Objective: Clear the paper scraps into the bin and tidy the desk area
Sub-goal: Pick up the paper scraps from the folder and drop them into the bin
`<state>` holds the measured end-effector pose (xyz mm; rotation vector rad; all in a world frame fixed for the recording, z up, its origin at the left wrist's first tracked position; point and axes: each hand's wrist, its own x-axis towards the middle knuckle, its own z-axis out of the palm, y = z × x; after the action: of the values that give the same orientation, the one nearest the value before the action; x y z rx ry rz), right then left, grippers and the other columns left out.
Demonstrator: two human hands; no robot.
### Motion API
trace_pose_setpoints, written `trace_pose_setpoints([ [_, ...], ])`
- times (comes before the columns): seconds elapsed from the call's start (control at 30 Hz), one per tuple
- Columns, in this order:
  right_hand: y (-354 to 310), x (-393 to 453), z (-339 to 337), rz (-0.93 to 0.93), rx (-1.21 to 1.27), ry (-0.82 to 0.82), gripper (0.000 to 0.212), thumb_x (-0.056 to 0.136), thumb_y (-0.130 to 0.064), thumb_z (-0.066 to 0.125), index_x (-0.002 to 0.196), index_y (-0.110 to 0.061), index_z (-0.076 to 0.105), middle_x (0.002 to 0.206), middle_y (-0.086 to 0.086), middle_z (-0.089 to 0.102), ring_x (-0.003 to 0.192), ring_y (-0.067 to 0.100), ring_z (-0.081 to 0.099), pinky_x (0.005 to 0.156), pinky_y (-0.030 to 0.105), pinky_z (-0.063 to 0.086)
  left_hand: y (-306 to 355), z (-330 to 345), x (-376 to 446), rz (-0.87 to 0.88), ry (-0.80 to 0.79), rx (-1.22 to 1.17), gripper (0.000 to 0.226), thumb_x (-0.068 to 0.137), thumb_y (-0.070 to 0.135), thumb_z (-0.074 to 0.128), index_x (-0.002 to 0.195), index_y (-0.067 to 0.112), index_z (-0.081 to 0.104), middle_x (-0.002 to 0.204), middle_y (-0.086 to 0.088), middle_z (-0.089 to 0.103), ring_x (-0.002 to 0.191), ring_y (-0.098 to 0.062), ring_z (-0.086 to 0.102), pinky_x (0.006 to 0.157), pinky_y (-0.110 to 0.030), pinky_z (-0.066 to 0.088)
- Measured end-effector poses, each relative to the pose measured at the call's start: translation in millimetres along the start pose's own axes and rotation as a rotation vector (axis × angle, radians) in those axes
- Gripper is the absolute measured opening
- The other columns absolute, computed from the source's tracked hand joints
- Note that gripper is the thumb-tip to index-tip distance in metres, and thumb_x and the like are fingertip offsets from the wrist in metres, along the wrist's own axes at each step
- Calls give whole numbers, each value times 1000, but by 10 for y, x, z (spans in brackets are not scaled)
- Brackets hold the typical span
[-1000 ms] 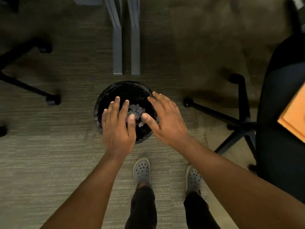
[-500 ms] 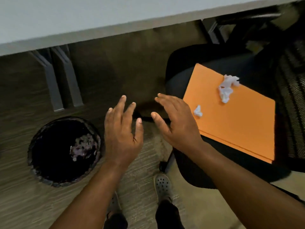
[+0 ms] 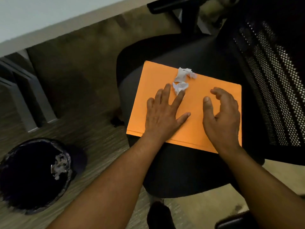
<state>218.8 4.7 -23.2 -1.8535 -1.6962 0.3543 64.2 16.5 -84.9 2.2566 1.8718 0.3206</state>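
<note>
step in hand: gathering the last paper scraps off the orange folder.

the left hand (image 3: 162,113) lies flat with fingers (image 3: 179,96) spread, the index tip touching the smaller crumpled scrap (image 3: 180,87); it grips nothing. the right hand (image 3: 222,115) hovers just beside it, fingers curled into a loose open cup, also empty. a larger crumpled scrap (image 3: 184,73) sits just beyond the smaller one, the two touching or nearly so. both rest on the orange folder (image 3: 155,75), which lies on the seat of the black office chair (image 3: 189,52). the bin (image 3: 11,192) stands on the floor to the left, well apart, with scraps already inside. the next move likely calls for closing the fingers on both scraps and carrying them to the bin.
</note>
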Motion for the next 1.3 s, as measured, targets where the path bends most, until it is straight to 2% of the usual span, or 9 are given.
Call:
trace_pose_setpoints([
  [0.2, 118, 275, -4, -32, -25, -18, 39, 100, -36, 47, 132, -13, 50, 139, 6, 51, 129, 19, 43, 98, 24, 29, 176, 90, 355, -21, 36, 83, 52, 94, 59, 41, 129, 23, 51, 145, -11, 41, 113, -29, 45, 81, -44, 39],
  [0.3, 174, 434, 68, -34, -23, -50, 42, 100, -38, 46, 134, -13, 48, 141, 7, 50, 130, 20, 42, 99, 26, 30, 154, 51, 347, -29, 95, 91, 34, 96, 45, 50, 105, 14, 63, 114, -10, 58, 93, -26, 53, 66, -36, 38],
  [0.47, 211, 704, 366, -80, -43, -130, 48, 100, -43, 44, 138, -14, 44, 143, 9, 47, 130, 22, 41, 96, 30, 37, -85, -35, 50, 11, 112, 82, 37, 97, 36, 52, 76, 9, 64, 81, -10, 60, 73, -28, 57, 46, -29, 30],
  [0.67, 95, 909, 753, -173, -33, -239, 66, 95, -57, 39, 147, -18, 32, 154, 10, 33, 138, 26, 32, 105, 40, 36, -353, -153, -222, -14, 94, 22, 45, 98, 37, 48, 64, 10, 59, 63, -7, 55, 57, -26, 55, 45, -29, 31],
  [0.77, 4, 956, 878, -312, -187, -241, 67, 92, -64, 39, 147, -25, 33, 153, 11, 34, 136, 28, 35, 100, 44, 38, -403, -158, -308, 0, 126, 6, 43, 98, 34, 53, 62, 10, 56, 59, -7, 54, 53, -26, 53, 44, -30, 32],
  [0.97, -1, 765, 989, -431, -304, -128, 27, 97, -34, 54, 100, -8, 62, 102, 14, 58, 87, 27, 54, 62, 35, 44, -434, -172, -363, -6, 249, -56, 44, 97, 31, 53, 59, 9, 53, 55, -8, 52, 47, -26, 50, 39, -32, 37],
  [1.07, 18, 581, 956, -379, -324, -118, 33, 100, -33, 51, 88, -6, 65, 87, 13, 59, 68, 24, 53, 50, 30, 38, -458, -195, -388, -16, 293, -97, 43, 97, 28, 55, 59, 9, 52, 54, -8, 50, 45, -24, 46, 40, -32, 35],
  [1.17, -4, 421, 874, -438, -286, -143, 39, 100, -34, 53, 79, -3, 67, 71, 14, 62, 53, 26, 53, 46, 33, 44, -511, -249, -434, -45, 323, -136, 42, 96, 26, 56, 59, 8, 52, 53, -9, 50, 45, -25, 46, 40, -32, 34],
  [1.3, -295, 232, 890, -542, -219, -210, 40, 100, -31, 54, 73, -4, 64, 62, 14, 60, 49, 28, 52, 44, 35, 44, -688, -362, -538, -107, 345, -175, 41, 98, 26, 53, 61, 8, 53, 55, -8, 49, 47, -19, 42, 42, -31, 34],
])
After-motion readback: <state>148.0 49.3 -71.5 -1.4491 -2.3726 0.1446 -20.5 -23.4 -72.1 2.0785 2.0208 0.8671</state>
